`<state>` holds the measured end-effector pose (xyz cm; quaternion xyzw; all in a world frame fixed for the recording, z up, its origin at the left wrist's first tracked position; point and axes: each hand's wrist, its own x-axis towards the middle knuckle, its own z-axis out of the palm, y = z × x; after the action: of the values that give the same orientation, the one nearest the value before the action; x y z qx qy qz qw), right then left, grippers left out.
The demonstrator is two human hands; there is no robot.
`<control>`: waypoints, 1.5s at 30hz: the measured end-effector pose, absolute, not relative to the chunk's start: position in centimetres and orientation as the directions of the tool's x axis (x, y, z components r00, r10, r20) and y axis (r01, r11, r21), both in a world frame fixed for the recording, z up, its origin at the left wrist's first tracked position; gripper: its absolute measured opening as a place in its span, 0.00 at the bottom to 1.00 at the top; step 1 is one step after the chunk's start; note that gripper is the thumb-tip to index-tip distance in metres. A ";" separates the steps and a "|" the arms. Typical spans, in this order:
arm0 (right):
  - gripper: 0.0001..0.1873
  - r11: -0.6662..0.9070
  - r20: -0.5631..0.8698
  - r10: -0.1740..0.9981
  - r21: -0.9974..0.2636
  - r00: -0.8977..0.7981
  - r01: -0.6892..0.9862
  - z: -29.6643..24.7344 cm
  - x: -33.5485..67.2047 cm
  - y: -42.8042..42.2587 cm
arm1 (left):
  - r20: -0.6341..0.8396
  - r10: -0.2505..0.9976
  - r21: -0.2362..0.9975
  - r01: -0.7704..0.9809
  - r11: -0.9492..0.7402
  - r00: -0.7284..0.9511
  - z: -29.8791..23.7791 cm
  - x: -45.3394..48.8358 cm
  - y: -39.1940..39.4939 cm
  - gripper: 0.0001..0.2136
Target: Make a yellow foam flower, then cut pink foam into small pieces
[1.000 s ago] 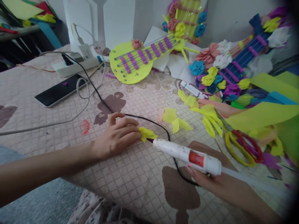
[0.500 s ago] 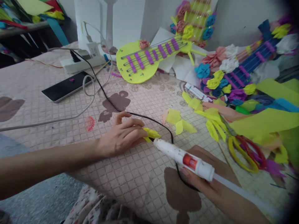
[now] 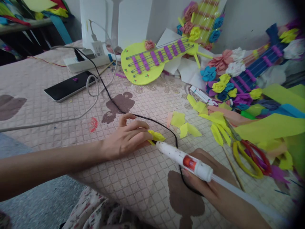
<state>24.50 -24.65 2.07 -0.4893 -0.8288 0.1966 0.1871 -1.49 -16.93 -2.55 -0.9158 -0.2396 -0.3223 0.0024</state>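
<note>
My left hand (image 3: pixel 127 136) rests on the quilted cloth and pinches a small folded piece of yellow paper (image 3: pixel 156 136) at its fingertips. My right hand (image 3: pixel 209 178) grips a white glue gun (image 3: pixel 184 160) with an orange band. The gun's nozzle points left and touches the yellow paper. A clear glue stick pokes out of the back of the gun toward the lower right. The gun's black cord (image 3: pixel 143 118) loops behind my left hand up to the power strip (image 3: pixel 83 62).
Yellow paper scraps (image 3: pixel 182 124) lie just beyond the gun. Yellow and red scissors (image 3: pixel 250 154) and coloured paper sheets (image 3: pixel 269 124) sit at the right. A yellow paper guitar (image 3: pixel 149 60), paper flowers (image 3: pixel 221 79) and a phone (image 3: pixel 69 86) lie farther back.
The glue gun's nozzle has moved a little closer to the yellow paper and its rear has dropped lower. My left hand keeps holding the paper in place; the view has shifted slightly.
</note>
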 end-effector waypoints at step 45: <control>0.05 0.399 0.096 0.910 -0.467 -0.403 0.789 2.2 27.8 -24.6 | 0.612 0.459 0.171 0.459 -0.872 0.644 -2.7 -1.2 -16.8 0.05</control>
<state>27.77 -24.59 2.23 -0.5187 -0.8188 0.1769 0.1708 -1.24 -16.80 -2.74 -0.9067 -0.2532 -0.3373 -0.0002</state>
